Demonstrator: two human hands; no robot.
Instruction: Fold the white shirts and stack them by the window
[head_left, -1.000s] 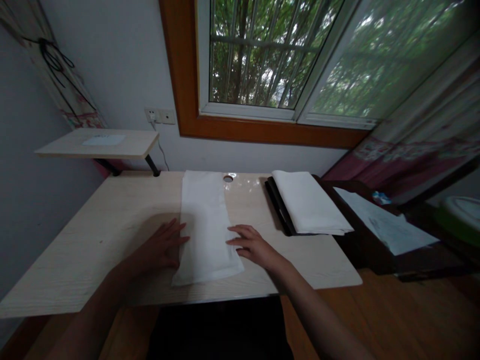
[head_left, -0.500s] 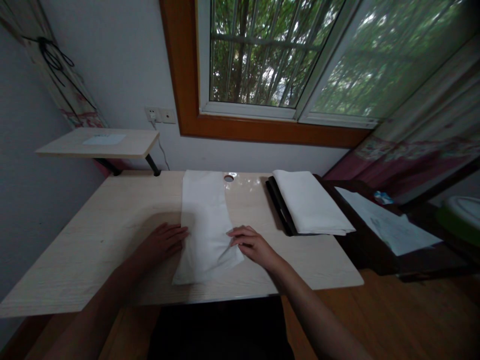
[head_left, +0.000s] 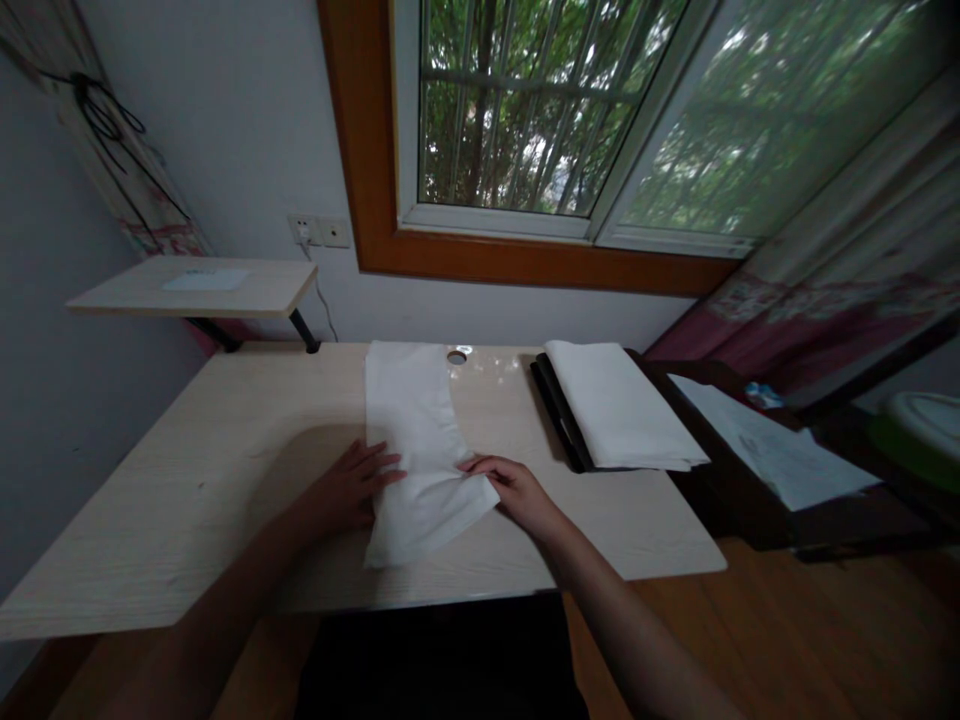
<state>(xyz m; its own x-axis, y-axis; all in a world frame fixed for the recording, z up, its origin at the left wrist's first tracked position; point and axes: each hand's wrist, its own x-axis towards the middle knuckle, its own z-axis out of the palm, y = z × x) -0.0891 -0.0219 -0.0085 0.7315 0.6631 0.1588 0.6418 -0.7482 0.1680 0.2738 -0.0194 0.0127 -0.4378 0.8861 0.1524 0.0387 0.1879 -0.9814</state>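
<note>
A white cloth [head_left: 416,400], long and folded, lies on the pale wooden desk [head_left: 247,420] and flares out toward the front edge. My left hand [head_left: 356,485] rests on its left side, fingers apart and laid over the fabric. At the cloth's right edge, my right hand [head_left: 514,490] pinches the fabric between thumb and fingers. Creases run across the cloth from that pinch, and its lower right corner is lifted a little.
To the right, a folded white cloth stack [head_left: 622,405] lies on a black flat case [head_left: 559,415]. A small raised shelf [head_left: 262,295] stands at the back left. Beyond the desk's right side, a paper sheet [head_left: 772,440] lies on a dark surface. A round cable hole [head_left: 456,357] is at the back.
My right hand has closed on the cloth's edge and shifted slightly right. The lower part of the cloth has been pulled rightward and creased. My left hand has slid right, farther onto the fabric.
</note>
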